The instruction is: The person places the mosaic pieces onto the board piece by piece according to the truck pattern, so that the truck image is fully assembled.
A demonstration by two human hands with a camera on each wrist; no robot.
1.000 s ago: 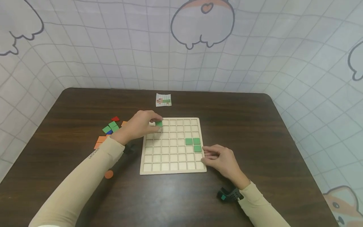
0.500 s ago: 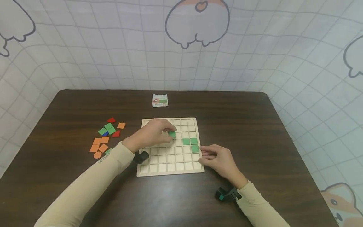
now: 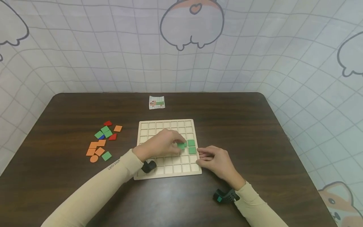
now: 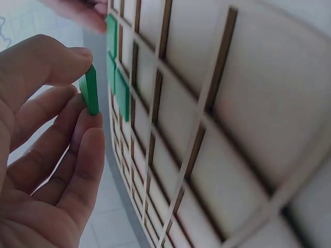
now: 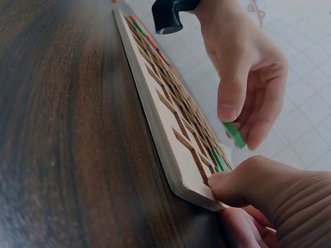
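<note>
My left hand pinches a green square tile between thumb and fingers, held just above the pale wooden grid board. In the left wrist view this tile stands clear of the board surface. Green tiles sit in cells near the board's right side; my left fingers partly hide one of them. On the right edge of the board, my right hand grips the rim. The right wrist view has its thumb on top of the corner, with the other fingers at the outer side.
Left of the board lie loose pieces: orange squares, an orange disc, green squares, red pieces and a partly covered blue one. Behind the board is a small printed pattern card. Everything rests on a dark wooden table.
My left hand has carried the green tile from the board's far left rightward and nearer, beside the placed green tiles. The right hand has stayed at the right edge. The view has shifted slightly.
</note>
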